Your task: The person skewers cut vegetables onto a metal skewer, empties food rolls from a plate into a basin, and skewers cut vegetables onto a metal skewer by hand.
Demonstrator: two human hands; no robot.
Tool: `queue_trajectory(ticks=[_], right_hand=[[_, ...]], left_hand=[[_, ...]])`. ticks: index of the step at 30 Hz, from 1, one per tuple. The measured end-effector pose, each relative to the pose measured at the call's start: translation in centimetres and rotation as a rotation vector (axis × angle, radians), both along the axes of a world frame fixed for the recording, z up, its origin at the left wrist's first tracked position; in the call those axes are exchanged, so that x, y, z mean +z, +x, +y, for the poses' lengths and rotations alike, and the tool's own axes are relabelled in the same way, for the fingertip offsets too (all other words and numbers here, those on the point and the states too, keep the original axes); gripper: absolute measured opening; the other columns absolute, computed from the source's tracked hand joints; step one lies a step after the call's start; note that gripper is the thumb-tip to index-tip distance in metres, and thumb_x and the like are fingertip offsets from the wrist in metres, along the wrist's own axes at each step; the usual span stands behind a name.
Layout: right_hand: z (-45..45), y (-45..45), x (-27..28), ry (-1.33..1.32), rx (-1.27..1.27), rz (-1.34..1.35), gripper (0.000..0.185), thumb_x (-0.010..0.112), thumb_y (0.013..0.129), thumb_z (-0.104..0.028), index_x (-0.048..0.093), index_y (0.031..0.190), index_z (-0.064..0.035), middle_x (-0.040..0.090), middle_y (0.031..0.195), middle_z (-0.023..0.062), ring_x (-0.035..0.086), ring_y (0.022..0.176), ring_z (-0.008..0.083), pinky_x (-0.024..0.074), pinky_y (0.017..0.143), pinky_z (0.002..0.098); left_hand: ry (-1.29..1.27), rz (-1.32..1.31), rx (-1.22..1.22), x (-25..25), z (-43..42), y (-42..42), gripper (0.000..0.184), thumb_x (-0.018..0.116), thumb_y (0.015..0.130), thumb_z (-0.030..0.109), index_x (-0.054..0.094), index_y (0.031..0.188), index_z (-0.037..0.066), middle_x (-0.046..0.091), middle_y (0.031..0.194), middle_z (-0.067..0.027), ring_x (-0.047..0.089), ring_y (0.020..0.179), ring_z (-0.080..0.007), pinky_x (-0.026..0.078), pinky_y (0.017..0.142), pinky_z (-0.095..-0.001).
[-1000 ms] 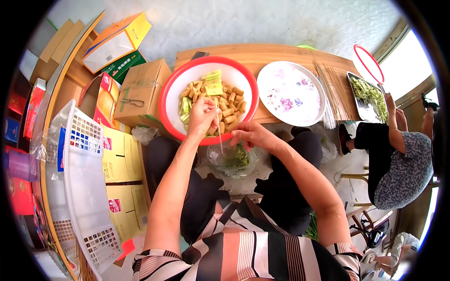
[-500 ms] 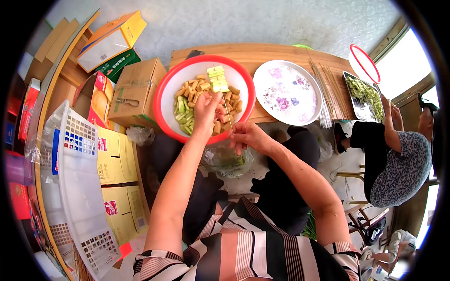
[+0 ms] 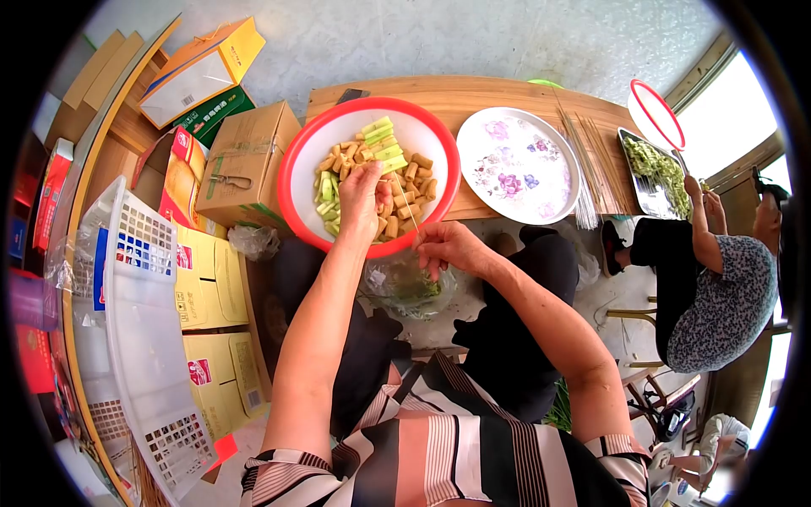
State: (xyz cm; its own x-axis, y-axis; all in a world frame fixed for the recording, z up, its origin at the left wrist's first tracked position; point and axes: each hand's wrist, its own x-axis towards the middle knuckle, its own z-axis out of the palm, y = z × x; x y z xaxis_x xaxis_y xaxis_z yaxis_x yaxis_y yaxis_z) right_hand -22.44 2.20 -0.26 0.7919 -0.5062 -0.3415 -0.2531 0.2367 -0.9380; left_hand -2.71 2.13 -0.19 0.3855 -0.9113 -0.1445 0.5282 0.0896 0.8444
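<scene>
Green-vegetable pieces (image 3: 386, 150) on the skewer (image 3: 408, 203) have swung leftward since the earlier frame; left hand (image 3: 367, 200) shifts slightly with them, right hand (image 3: 450, 249) hardly moves. Skewer slants over the basin: near end at the right hand's fingertips, far end forward and leftward, beyond the left hand. Long axis runs diagonally between the two; pieces stacked along the far part. Right thumb and forefinger pinched on the near end, other fingers loosely curled. Left fingers bunched just below the pieces; what they grip, cannot tell.

Handling, judged: light, thin, fairly stiff rod; pieces probably moist, slippery, apt to split if squeezed. Best hold: bare near end.

Brown chunks (image 3: 411, 196) beneath the left fingertips, in the red-rimmed basin (image 3: 286, 173). Floral plate (image 3: 532, 180) forward-right of the right hand; loose skewers (image 3: 601, 169) farther right.
</scene>
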Motion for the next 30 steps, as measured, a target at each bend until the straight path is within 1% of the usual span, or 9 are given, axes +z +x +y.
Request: queue_trajectory(ticks=[11, 18, 24, 26, 27, 28, 30], right_hand=[[-0.1, -0.1, 0.0, -0.002, -0.005, 0.029, 0.009, 0.049, 0.088, -0.004, 0.057, 0.092, -0.0049, 0.063, 0.071, 0.0035, 0.061, 0.051, 0.0107, 0.0412, 0.045, 0.0206], [-0.1, -0.1, 0.0, 0.01, -0.016, 0.044, 0.01, 0.049, 0.088, -0.004, 0.057, 0.093, -0.0045, 0.063, 0.071, 0.0035, 0.061, 0.051, 0.0108, 0.0416, 0.045, 0.0209], [-0.1, -0.2, 0.0, 0.006, -0.029, 0.065, 0.01, 0.049, 0.088, -0.004, 0.058, 0.092, -0.0036, 0.063, 0.071, 0.0045, 0.061, 0.051, 0.0112, 0.0427, 0.046, 0.0212], [-0.1, -0.4, -0.5, 0.001, -0.049, 0.024, 0.009, 0.05, 0.088, -0.005, 0.058, 0.092, -0.0033, 0.063, 0.071, 0.0047, 0.061, 0.05, 0.0113, 0.0428, 0.046, 0.0211], [-0.2, -0.7, -0.6, -0.005, -0.066, -0.015, 0.009, 0.05, 0.088, -0.006, 0.058, 0.092, -0.003, 0.063, 0.071, 0.0049, 0.061, 0.05, 0.0114, 0.0428, 0.046, 0.0211], [-0.3, -1.0, -0.4, -0.011, -0.086, -0.005, 0.009, 0.05, 0.088, -0.006, 0.058, 0.092, -0.003, 0.063, 0.071, 0.0049, 0.061, 0.05, 0.0114, 0.0428, 0.046, 0.0211], [-0.5, -1.5, 0.1, -0.082, -0.083, -0.027, 0.009, 0.051, 0.088, -0.007, 0.058, 0.092, -0.0019, 0.064, 0.071, 0.0054, 0.06, 0.05, 0.0117, 0.0426, 0.046, 0.0204]], left_hand=[[-0.023, 0.024, 0.019, 0.0, 0.0, -0.1, 0.012, 0.061, 0.087, 0.016, 0.059, 0.088, 0.004, 0.059, 0.069, -0.0033, 0.052, 0.051, -0.0068, 0.043, 0.043, -0.0204], [-0.027, 0.044, 0.029, -0.1, -0.1, -0.1, 0.012, 0.061, 0.087, 0.015, 0.059, 0.089, 0.004, 0.059, 0.07, -0.0034, 0.053, 0.051, -0.0071, 0.046, 0.045, -0.021], [-0.027, 0.038, 0.028, -0.3, 0.0, -0.1, 0.014, 0.061, 0.087, 0.016, 0.059, 0.093, 0.004, 0.06, 0.071, -0.0047, 0.054, 0.052, -0.0079, 0.047, 0.046, -0.0214], [-0.025, 0.04, -0.015, -0.1, 0.0, -0.3, 0.016, 0.061, 0.087, 0.017, 0.058, 0.096, 0.004, 0.06, 0.073, -0.0053, 0.054, 0.053, -0.0086, 0.046, 0.045, -0.0215], [-0.021, 0.034, -0.032, -0.1, -0.1, -0.3, 0.019, 0.061, 0.087, 0.02, 0.057, 0.098, 0.004, 0.06, 0.074, -0.0054, 0.055, 0.053, -0.0092, 0.046, 0.044, -0.0218], [-0.008, 0.006, -0.05, 0.0, 0.0, -0.4, 0.024, 0.061, 0.088, 0.025, 0.057, 0.099, 0.004, 0.059, 0.077, -0.0057, 0.054, 0.052, -0.0097, 0.045, 0.043, -0.0221], [0.041, 0.016, -0.071, 1.0, 0.2, -0.7, 0.03, 0.059, 0.088, 0.031, 0.056, 0.102, 0.004, 0.058, 0.078, -0.0059, 0.054, 0.052, -0.01, 0.045, 0.043, -0.0222]])
